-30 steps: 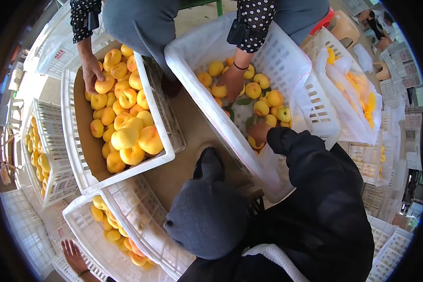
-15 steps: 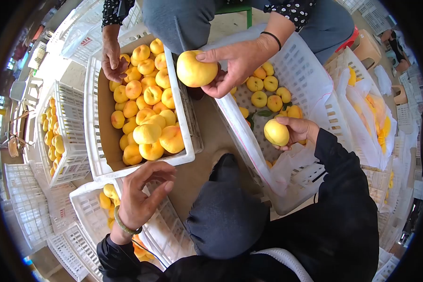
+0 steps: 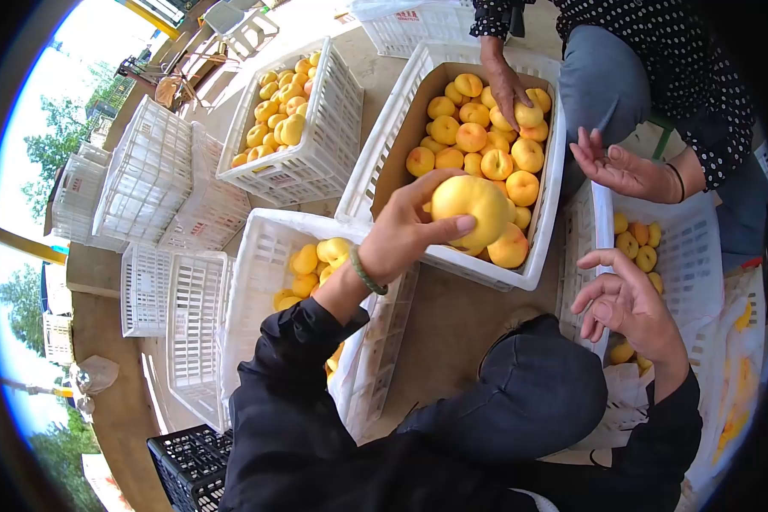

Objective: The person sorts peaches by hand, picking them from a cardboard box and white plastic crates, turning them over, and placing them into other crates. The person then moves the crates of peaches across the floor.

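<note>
My left hand (image 3: 405, 229), with a green bracelet at its wrist, is closed around a large yellow peach (image 3: 471, 210). It hangs over the near edge of a white crate (image 3: 531, 275) lined with cardboard and full of yellow-orange peaches (image 3: 472, 136). My right hand (image 3: 630, 309) is raised with its fingers apart and holds nothing; it is above the near end of the right-hand crate (image 3: 695, 247), which has several peaches inside. Across from me, a co-worker's one hand (image 3: 508, 90) touches peaches in the cardboard-lined crate, and the other (image 3: 627, 171) is open in the air.
A lined crate with peaches (image 3: 260, 247) stands at the near left, beyond it another full crate (image 3: 316, 162). Stacked white crates (image 3: 145, 171) and a black crate (image 3: 192, 465) are farther left. My knee (image 3: 542, 384) is between the crates.
The view has swung left. My left hand, empty before, now holds a peach; my right hand has let go of its peach. The co-worker's hand nearer the right crate no longer holds a peach.
</note>
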Demonstrator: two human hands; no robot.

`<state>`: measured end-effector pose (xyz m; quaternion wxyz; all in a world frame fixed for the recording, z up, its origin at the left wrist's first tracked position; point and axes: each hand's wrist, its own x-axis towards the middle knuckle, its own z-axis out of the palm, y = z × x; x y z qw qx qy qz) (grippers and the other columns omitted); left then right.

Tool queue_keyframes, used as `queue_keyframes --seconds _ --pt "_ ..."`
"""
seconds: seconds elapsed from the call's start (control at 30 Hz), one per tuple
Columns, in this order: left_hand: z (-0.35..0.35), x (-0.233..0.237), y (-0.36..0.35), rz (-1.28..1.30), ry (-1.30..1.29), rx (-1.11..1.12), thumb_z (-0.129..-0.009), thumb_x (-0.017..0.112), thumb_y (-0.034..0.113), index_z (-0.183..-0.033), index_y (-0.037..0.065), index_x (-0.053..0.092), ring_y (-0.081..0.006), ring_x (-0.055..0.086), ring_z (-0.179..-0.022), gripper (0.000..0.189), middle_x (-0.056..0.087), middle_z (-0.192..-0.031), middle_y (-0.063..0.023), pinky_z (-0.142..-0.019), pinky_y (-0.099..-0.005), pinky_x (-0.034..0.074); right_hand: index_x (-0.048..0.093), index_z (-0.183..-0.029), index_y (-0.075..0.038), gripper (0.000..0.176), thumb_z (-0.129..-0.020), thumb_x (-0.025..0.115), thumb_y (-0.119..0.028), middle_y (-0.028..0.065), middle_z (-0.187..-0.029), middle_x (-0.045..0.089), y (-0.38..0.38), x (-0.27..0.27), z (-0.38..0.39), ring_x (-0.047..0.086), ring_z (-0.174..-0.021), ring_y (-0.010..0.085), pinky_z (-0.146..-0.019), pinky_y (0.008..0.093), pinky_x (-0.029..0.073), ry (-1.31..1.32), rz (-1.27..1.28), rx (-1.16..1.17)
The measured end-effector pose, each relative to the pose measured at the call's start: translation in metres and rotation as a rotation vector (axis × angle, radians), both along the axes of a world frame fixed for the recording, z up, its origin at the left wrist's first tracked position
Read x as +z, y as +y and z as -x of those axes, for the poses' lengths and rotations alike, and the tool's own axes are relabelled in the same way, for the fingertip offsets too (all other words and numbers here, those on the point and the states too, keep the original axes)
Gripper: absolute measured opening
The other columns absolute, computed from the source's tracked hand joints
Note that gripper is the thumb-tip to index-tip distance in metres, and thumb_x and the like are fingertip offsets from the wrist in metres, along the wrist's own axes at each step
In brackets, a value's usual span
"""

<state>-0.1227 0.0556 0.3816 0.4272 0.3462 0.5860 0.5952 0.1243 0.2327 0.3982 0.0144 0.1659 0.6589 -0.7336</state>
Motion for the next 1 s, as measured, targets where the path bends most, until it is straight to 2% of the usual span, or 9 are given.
queue_keyframes --seconds 0.23,0.3,0.33,0.4,0.5,0.63,0.7,0.87,1.0 --pt "0.173 -0.081 0.015 0.649 0.686 -0.163 -0.079 0.069 0.018 -0.125 0.008 0.048 -0.0146 0.060 -0.092 0.052 0.060 -0.103 -0.0093 -0.061 -0.0281 0.056 0.052 -0.110 -0.002 0.039 -0.081 0.066 -0.025 0.0079 -0.088 0.061 0.026 -0.047 -0.016 0.058 -0.076 0.0098 -0.066 0.0224 0.048 -0.176 0.036 0.027" --pt "0.183 -0.107 0.031 0.681 0.713 -0.256 -0.077 0.069 0.021 -0.126 0.007 0.046 -0.0296 0.061 -0.098 0.056 0.059 -0.110 -0.0156 -0.077 -0.0357 0.054 0.053 -0.108 -0.001 0.037 -0.081 0.066 -0.023 0.0069 -0.088 0.061 0.029 -0.044 -0.019 0.058 -0.078 0.0095 -0.070 0.0231 0.047 -0.231 0.036 0.030" --pt "0.182 -0.116 0.038 0.680 0.704 -0.277 -0.077 0.069 0.021 -0.126 0.007 0.046 -0.0296 0.061 -0.098 0.056 0.059 -0.110 -0.0156 -0.077 -0.0357 0.054 0.054 -0.108 -0.001 0.037 -0.080 0.067 -0.023 0.0067 -0.088 0.061 0.033 -0.045 -0.022 0.058 -0.078 0.0096 -0.071 0.0233 0.047 -0.254 0.019 0.040" --pt "0.174 -0.132 0.050 0.953 1.222 -0.460 -0.081 0.064 0.018 -0.131 0.010 0.040 -0.0323 0.058 -0.101 0.056 0.058 -0.112 -0.0176 -0.084 -0.0391 0.049 0.054 -0.107 0.000 0.036 -0.080 0.066 -0.020 0.0066 -0.089 0.061 0.044 -0.052 -0.033 0.057 -0.078 0.0098 -0.073 0.0233 0.046 -0.294 -0.009 0.039" --pt "0.185 -0.165 0.038 0.953 1.437 -0.574 -0.078 0.057 0.003 -0.134 0.015 0.040 -0.0335 0.043 -0.120 0.060 0.042 -0.133 -0.0153 -0.098 -0.0404 0.038 0.054 -0.107 -0.001 0.034 -0.081 0.064 -0.021 0.0072 -0.089 0.061 0.079 -0.084 -0.056 0.058 -0.078 0.0115 -0.072 0.0251 0.046 -0.371 -0.130 0.013" --pt "0.161 -0.159 0.047 1.026 1.410 -0.585 -0.077 0.066 0.021 -0.133 0.023 0.041 -0.0370 0.037 -0.125 0.062 0.029 -0.141 -0.0149 -0.103 -0.0428 0.035 0.061 -0.095 -0.001 0.039 -0.076 0.064 -0.034 0.0152 -0.089 0.064 0.120 -0.132 -0.101 0.061 -0.082 0.0282 -0.070 0.0386 0.047 -0.686 -0.715 0.319" --pt "0.164 -0.157 0.054 1.054 1.502 -0.672 -0.075 0.069 0.025 -0.122 0.018 0.051 -0.0355 0.041 -0.120 0.051 0.035 -0.134 -0.0139 -0.095 -0.0433 0.042 0.061 -0.102 -0.006 0.039 -0.074 0.066 -0.033 0.0158 -0.095 0.064 0.123 -0.146 -0.104 0.060 -0.090 0.0320 -0.075 0.0394 0.047 -1.028 -0.744 0.416" --pt "0.176 -0.158 0.066 1.289 1.361 -0.792 -0.085 0.056 0.040 -0.113 0.010 0.055 -0.0352 0.051 -0.106 0.040 0.057 -0.107 -0.0180 -0.090 -0.0435 0.042 0.060 -0.112 -0.011 0.042 -0.071 0.065 -0.021 0.0157 -0.097 0.062 0.123 -0.212 -0.130 0.059 -0.094 0.0332 -0.079 0.0400 0.047 -1.030 -0.834 0.378" --pt "0.160 -0.168 0.055 1.214 1.383 -0.709 -0.090 0.051 0.035 -0.126 0.011 0.042 -0.0368 0.047 -0.113 0.044 0.050 -0.123 -0.0165 -0.094 -0.0442 0.040 0.057 -0.119 -0.022 0.040 -0.080 0.058 -0.017 0.0080 -0.109 0.056 0.111 -0.282 -0.170 0.056 -0.101 0.0285 -0.075 0.0392 0.048 -0.989 -1.303 0.494"
